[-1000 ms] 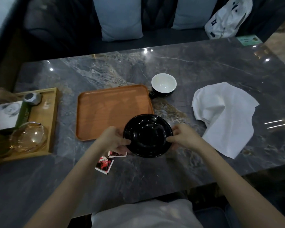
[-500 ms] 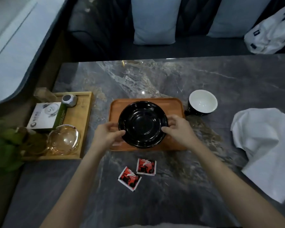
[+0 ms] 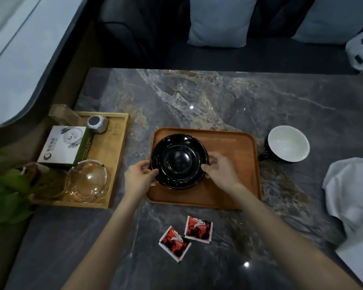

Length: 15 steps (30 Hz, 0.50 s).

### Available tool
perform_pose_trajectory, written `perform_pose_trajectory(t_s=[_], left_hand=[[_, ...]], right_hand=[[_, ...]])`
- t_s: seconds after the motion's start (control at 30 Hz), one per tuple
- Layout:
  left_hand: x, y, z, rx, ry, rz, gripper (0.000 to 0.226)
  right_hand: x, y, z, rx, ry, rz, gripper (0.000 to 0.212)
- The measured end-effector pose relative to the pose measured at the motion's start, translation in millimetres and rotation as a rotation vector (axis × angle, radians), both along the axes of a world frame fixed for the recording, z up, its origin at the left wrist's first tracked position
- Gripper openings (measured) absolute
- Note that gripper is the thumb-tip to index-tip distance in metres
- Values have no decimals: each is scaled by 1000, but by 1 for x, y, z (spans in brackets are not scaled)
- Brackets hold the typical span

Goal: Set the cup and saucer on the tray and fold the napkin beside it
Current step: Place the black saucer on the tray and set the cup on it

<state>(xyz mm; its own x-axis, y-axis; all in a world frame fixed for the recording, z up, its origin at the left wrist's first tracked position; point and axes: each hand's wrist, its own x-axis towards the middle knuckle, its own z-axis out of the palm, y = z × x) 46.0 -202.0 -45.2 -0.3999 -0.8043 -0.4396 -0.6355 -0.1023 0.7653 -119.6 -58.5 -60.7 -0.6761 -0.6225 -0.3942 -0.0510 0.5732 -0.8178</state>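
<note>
While I hold the saucer (image 3: 179, 161) by its rim, my left hand (image 3: 139, 175) pinching the left edge and my right hand (image 3: 220, 170) pinching the right, it sits over the left part of the tray (image 3: 235, 164); I cannot tell whether its foot touches the wood yet. To finish this step well, I judge I should lower it level, both sides together, and let go only once it rests flat, since the glossy rim could slip if one hand frees early. It would also sit better a little toward the tray's middle, because its left edge is right at the tray's left lip.

Off the tray's right edge stands the cup (image 3: 287, 144), upright, just beside the tray but apart from it, white inside and dark outside, its handle pointing at the tray. By the table's (image 3: 218, 97) right edge lies the napkin (image 3: 352, 195), crumpled and unfolded, well apart from the tray. Two red sachets (image 3: 186, 235) lie toward the near edge, below the tray, near where my forearms pass; I should mind them when I draw back. At the left edge a wooden tray (image 3: 115, 155) carries a box, a glass bowl and a small metal thing, clear of my path. Nothing stands between the cup and the saucer.
</note>
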Motion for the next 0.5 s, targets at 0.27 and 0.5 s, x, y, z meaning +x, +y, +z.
perform_pose_trajectory(t_s=[0.27, 0.5], left_hand=[[2, -3, -11, -18, -26, -9, 31], [1, -2, -15, -23, -34, 11, 33]], right_hand=[[1, -3, -9, -13, -10, -24, 37], [0, -3, -12, -26, -8, -39, 40]])
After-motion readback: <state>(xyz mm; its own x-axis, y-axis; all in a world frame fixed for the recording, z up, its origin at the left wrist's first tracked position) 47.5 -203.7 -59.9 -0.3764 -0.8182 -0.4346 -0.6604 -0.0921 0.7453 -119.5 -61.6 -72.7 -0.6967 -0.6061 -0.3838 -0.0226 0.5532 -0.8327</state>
